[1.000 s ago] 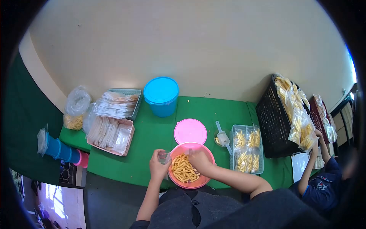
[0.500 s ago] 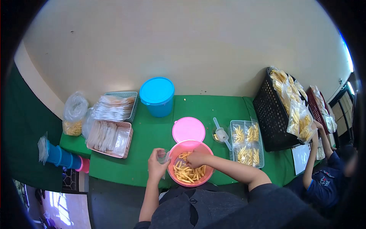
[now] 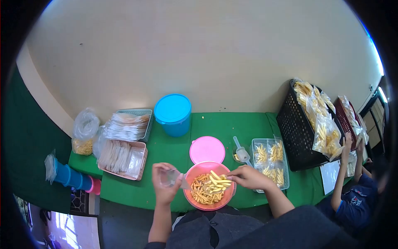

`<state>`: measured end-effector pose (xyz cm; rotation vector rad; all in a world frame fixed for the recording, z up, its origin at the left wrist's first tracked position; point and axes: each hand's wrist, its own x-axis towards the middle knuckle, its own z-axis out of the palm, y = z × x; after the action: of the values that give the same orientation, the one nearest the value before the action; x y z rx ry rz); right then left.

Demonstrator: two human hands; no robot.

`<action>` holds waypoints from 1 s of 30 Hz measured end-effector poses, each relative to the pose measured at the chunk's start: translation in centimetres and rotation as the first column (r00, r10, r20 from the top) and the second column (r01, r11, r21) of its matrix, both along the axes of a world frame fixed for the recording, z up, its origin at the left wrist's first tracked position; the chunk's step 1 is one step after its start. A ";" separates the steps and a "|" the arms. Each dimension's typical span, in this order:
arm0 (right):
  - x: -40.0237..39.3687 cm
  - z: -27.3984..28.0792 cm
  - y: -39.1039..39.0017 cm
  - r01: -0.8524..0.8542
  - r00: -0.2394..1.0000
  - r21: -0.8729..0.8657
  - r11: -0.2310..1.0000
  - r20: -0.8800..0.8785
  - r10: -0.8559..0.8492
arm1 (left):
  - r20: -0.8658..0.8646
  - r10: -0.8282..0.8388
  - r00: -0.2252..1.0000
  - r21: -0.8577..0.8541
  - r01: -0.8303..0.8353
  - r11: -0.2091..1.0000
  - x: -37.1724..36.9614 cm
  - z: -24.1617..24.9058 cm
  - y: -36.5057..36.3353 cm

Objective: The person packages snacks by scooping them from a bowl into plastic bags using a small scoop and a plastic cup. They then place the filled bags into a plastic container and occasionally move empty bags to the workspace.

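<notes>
My left hand (image 3: 165,182) grips a clear plastic bag (image 3: 174,179), whose far edge reaches the left rim of the pink bowl (image 3: 230,199). Thin fried snack sticks (image 3: 203,196) fill the bowl's lower part. My right hand (image 3: 244,177) is over the right rim, thumb and fingers pinched together at a bunch of paler yellow sticks (image 3: 217,182). That bunch overlaps the bowl's middle and right side in this view. Behind the bowl lies a round pink lid (image 3: 207,150).
A scoop (image 3: 241,152) and a tray of snack packets (image 3: 286,182) lie to the right, before a black basket (image 3: 300,141) of filled bags. A lidded blue tub (image 3: 173,120) and two baskets of flat bags (image 3: 120,155) stand left. Another person (image 3: 356,195) works at the far right.
My right hand has come up out of the bowl and moved right, with yellow sticks at its fingers. The bag in my left hand has turned towards the bowl.
</notes>
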<state>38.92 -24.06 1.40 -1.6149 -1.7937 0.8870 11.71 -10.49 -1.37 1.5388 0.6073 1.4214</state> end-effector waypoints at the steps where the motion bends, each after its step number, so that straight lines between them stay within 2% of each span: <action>1: 0.2 1.5 -0.7 0.009 1.000 0.002 1.000 0.000 -0.009 | -0.039 -0.120 0.992 -0.093 0.116 0.989 0.9 -0.8 -0.1; 2: 0.2 3.4 -1.4 0.074 0.997 -0.041 0.996 -0.006 -0.075 | -0.069 -0.241 0.968 -0.192 0.224 0.955 1.8 -1.5 -0.3; 4: 0.6 5.7 -2.3 0.142 0.990 -0.089 0.986 -0.013 -0.144 | -0.240 -0.348 0.906 -0.211 0.301 0.930 3.6 -2.2 -1.1; 5: 1.0 6.4 -2.6 0.160 0.986 -0.121 0.980 -0.020 -0.164 | -0.243 -0.352 0.904 -0.209 0.305 0.929 4.4 -2.8 -1.5; 7: 1.7 6.2 -2.8 0.203 0.976 -0.125 0.971 -0.050 -0.211 | -0.462 -0.388 0.798 -0.146 0.363 0.920 5.6 -4.4 -2.0; 10: 1.7 6.0 -2.8 0.198 0.980 -0.041 0.979 0.011 -0.198 | -0.521 -0.383 0.763 -0.091 0.396 0.914 7.1 -6.3 -3.0; 12: 1.2 5.8 -2.5 0.213 0.977 -0.089 0.973 0.046 -0.209 | -0.521 -0.393 0.758 -0.103 0.401 0.910 7.7 -6.1 -3.2; 14: 0.7 5.7 -2.3 0.173 0.972 -0.109 0.979 0.179 -0.152 | -0.667 -0.244 0.704 0.108 0.416 0.903 7.7 -5.6 -3.4; 16: 0.2 4.5 -2.3 0.149 0.979 -0.118 0.982 0.160 -0.129 | -0.695 -0.215 0.687 0.142 0.423 0.895 7.8 -6.0 -3.3; 18: -1.1 3.5 -2.0 0.229 0.973 0.168 0.959 -0.008 -0.231 | -0.718 -0.178 0.673 0.178 0.425 0.888 7.9 -6.3 -3.5; 19: -1.5 3.7 -1.6 0.274 0.960 0.119 0.954 -0.088 -0.265 | -0.717 -0.175 0.675 0.168 0.411 0.896 7.8 -6.6 -3.6; 20: -2.0 3.2 -1.1 0.270 0.962 0.129 0.954 -0.081 -0.262 | -0.714 -0.172 0.678 0.160 0.397 0.904 7.9 -6.7 -3.7; 21: -2.5 2.2 -0.6 0.349 0.903 0.100 0.932 -0.302 -0.306 | -0.709 -0.165 0.685 0.170 0.394 0.903 8.1 -6.7 -3.7; 22: -2.9 0.9 -0.2 0.418 0.793 0.052 0.907 -0.508 -0.336 | -0.709 -0.186 0.680 0.129 0.385 0.914 8.2 -6.8 -3.7; 24: -3.5 -1.6 0.5 0.357 0.802 0.094 0.929 -0.540 -0.254 | -0.709 -0.226 0.668 0.049 0.366 0.929 8.1 -7.1 -3.6; 25: -3.7 -2.0 0.3 0.342 0.822 0.069 0.937 -0.505 -0.263 | -0.623 -0.297 0.723 -0.038 0.351 0.936 7.7 -8.5 -3.4; 30: -4.5 -2.0 0.3 0.379 0.822 0.042 0.925 -0.473 -0.316 | -0.613 -0.303 0.730 -0.087 0.318 0.944 7.6 -8.5 -3.4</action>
<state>34.47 -23.79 -0.61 -1.4323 -1.1557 0.8635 19.35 -13.86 -9.89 2.0333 0.6703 0.6419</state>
